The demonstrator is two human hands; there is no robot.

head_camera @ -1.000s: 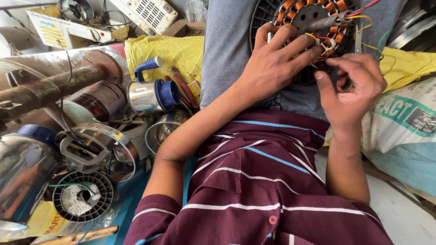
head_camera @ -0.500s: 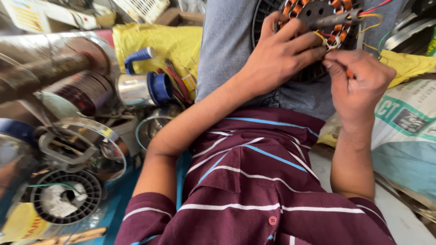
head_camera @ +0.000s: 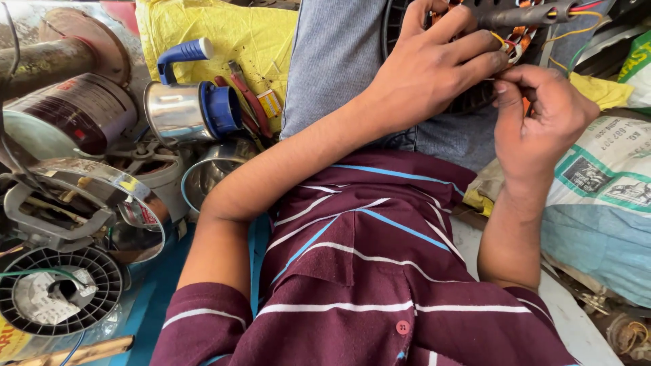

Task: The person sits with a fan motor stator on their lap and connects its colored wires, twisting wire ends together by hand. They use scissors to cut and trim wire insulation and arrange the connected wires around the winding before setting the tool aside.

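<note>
Copper windings ring the motor stator [head_camera: 505,30] resting on your lap at the top of the view, partly cut off by the frame. Your left hand [head_camera: 427,74] lies spread over its face, fingers slightly apart, steadying it. Your right hand [head_camera: 539,118] pinches a thin wire [head_camera: 500,41] between thumb and forefinger, fingers closed on it. Judge the stator heavy and rigid, so brace it by the core; the fine, springy wire probably kinks or snaps easily, so grip it close to the coil.
</note>
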